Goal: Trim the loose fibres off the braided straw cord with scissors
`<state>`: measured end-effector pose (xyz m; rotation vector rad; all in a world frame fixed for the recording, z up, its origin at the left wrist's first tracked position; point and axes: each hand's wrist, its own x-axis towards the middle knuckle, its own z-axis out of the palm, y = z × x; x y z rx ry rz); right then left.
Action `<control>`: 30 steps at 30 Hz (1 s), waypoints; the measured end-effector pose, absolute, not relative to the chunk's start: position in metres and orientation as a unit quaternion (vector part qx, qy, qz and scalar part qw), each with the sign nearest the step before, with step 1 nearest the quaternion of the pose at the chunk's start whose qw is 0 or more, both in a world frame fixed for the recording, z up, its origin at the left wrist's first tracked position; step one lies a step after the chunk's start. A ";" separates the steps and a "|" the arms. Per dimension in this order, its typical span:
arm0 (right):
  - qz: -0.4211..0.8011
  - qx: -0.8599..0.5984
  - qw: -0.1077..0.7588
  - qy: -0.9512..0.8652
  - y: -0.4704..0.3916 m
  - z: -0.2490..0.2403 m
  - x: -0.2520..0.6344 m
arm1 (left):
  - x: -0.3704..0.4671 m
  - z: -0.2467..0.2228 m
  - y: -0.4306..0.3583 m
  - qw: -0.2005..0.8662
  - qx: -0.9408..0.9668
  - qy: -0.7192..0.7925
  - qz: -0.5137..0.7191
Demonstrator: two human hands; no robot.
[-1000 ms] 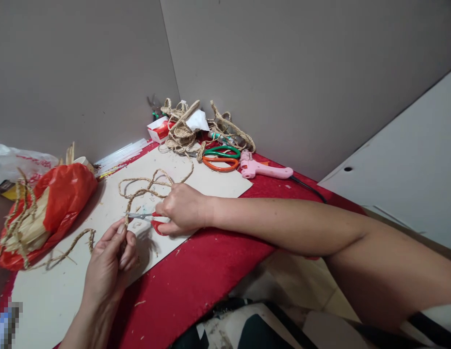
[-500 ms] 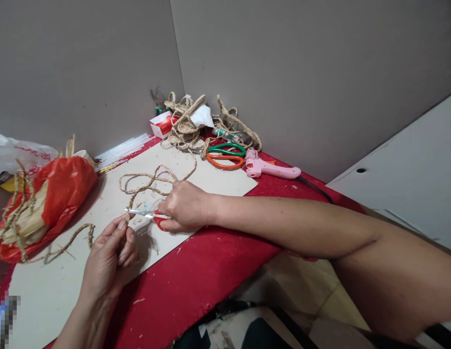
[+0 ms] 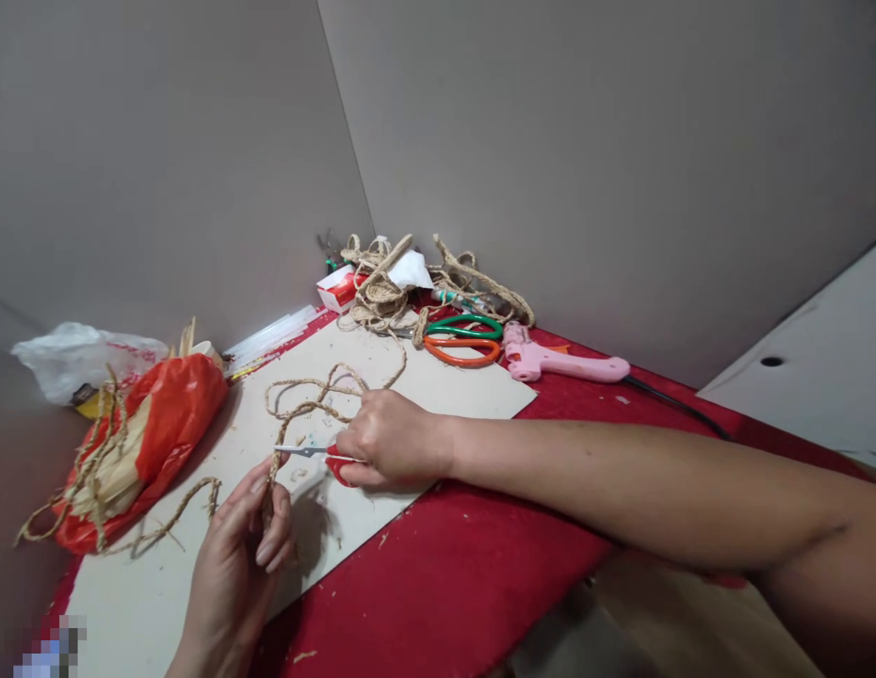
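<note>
A braided straw cord (image 3: 305, 408) lies in loose loops and runs down into my left hand (image 3: 249, 518), whose fingers are pinched around it. My right hand (image 3: 394, 438) is closed on the handles of a small pair of scissors (image 3: 303, 452) with red grips. The blades point left, their tips at the cord just above my left fingertips. Whether they have cut into it I cannot tell. Another length of cord (image 3: 187, 499) trails from beside my left hand towards a red plastic bag (image 3: 190, 400) holding pale straw strips.
A white board (image 3: 127, 612) rests on a red-covered table (image 3: 410, 584) in a grey-walled corner. Towards the back are a pile of braided cord (image 3: 381, 292), large scissors with green and orange handles (image 3: 462, 351), a pink glue gun (image 3: 569, 364) and clear glue sticks (image 3: 272, 337).
The whole view has shifted, so everything sits lower and further right. The scissor blades look closer together at the cord. Both hands keep their grips.
</note>
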<state>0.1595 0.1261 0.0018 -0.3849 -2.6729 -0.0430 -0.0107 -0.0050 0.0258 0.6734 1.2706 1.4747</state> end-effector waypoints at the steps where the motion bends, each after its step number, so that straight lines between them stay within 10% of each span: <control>1: -0.010 -0.140 0.228 -0.964 0.127 0.001 0.159 | -0.012 0.026 -0.005 0.517 0.281 0.522 0.618; 8: 0.342 -0.249 0.360 -0.831 0.133 0.003 0.156 | -0.015 0.022 -0.004 0.488 0.292 0.532 0.627; 13: 0.723 -0.222 0.282 -0.590 0.134 0.005 0.149 | -0.015 0.015 -0.005 0.423 0.364 0.589 0.585; 30: 0.902 -0.080 0.286 -0.312 0.130 0.047 0.149 | -0.005 0.005 -0.005 0.410 0.476 0.622 0.467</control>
